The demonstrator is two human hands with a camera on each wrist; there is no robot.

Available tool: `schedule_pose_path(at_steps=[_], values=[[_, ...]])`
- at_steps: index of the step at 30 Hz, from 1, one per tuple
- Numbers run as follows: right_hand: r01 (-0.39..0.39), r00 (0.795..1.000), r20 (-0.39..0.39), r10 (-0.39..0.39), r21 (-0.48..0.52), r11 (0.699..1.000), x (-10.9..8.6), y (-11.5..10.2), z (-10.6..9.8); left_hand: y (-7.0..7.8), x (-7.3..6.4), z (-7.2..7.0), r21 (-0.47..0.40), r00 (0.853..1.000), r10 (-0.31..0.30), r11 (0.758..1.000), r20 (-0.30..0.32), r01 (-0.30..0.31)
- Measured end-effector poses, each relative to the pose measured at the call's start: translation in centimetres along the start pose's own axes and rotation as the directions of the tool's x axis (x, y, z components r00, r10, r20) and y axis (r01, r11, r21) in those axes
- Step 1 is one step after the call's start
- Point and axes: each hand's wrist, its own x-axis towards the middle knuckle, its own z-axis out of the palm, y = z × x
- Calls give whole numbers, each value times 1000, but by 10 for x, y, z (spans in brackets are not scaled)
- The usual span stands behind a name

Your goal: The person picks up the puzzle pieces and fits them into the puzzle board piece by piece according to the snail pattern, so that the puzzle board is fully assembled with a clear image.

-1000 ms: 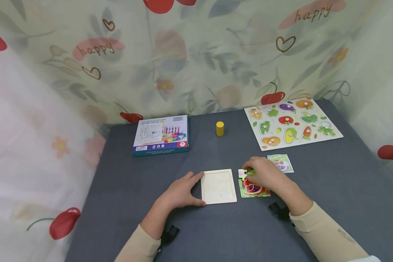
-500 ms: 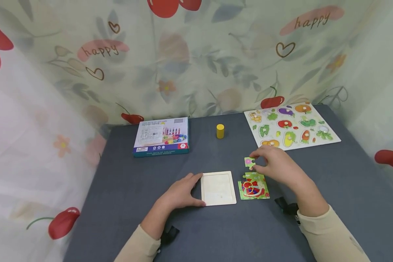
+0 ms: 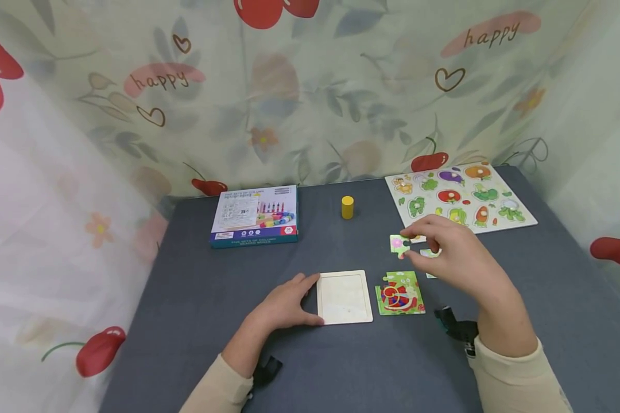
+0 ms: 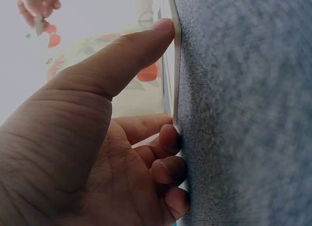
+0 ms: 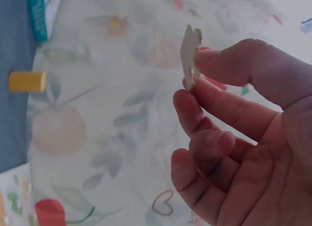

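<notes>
My left hand (image 3: 285, 304) holds the left side of a blank square wooden puzzle tray (image 3: 344, 297), with thumb and index finger at its two left corners. In the left wrist view the tray's thin edge (image 4: 177, 65) meets both fingertips, and the other fingers curl at the cloth. My right hand (image 3: 457, 255) pinches a jigsaw piece (image 3: 399, 245), green with a pink flower, above the table. The right wrist view shows its pale plain side (image 5: 187, 57). Right of the tray lies a partly joined jigsaw picture (image 3: 402, 295), green and red, its upper left corner open.
A small printed picture (image 3: 427, 253) lies partly hidden behind my right hand. Farther back are a vegetable peg board (image 3: 434, 189), a yellow cylinder (image 3: 347, 207) and a flat toy box (image 3: 255, 217). A patterned curtain (image 3: 310, 115) hangs behind the grey-covered table (image 3: 212, 298).
My right hand has lifted the corner piece off the joined picture and carried it up and slightly right, away from the picture. My left hand stays at the tray.
</notes>
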Motion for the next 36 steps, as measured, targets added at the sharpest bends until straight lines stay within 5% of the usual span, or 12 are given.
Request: schedule_pose_path(at_steps=[10, 21, 36], values=[[136, 986, -106, -127, 83, 987, 2, -22, 20, -4, 3, 1, -26, 1000, 10, 1000, -10, -10], [223, 973, -92, -209, 182, 958, 15, -34, 65, -4, 2, -1, -61, 1000, 10, 998, -6, -10], [146, 986, 59, -158, 180, 973, 22, -34, 112, -5, 3, -1, -51, 1000, 21, 998, -8, -21]])
